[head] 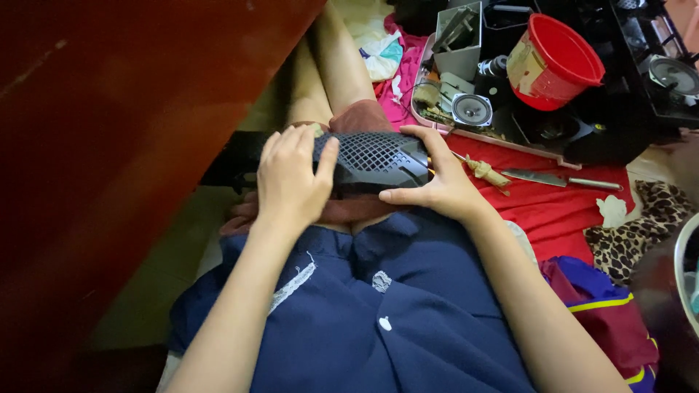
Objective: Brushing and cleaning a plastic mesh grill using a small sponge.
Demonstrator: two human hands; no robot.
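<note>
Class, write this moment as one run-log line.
left hand: holds black grille cover | right hand: holds its other end | cover: on lap | nearby: knife, red bucket

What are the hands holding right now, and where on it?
Both hands hold a black plastic grille cover resting on the lap. The left hand wraps over its left end; the right hand holds its right end, thumb beneath the lower edge.

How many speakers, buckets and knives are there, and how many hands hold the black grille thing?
Round speakers: 2
Red bucket: 1
Knife: 1
Hands on the black grille: 2, left hand, right hand
Black grille: 1
Total: 7
</note>
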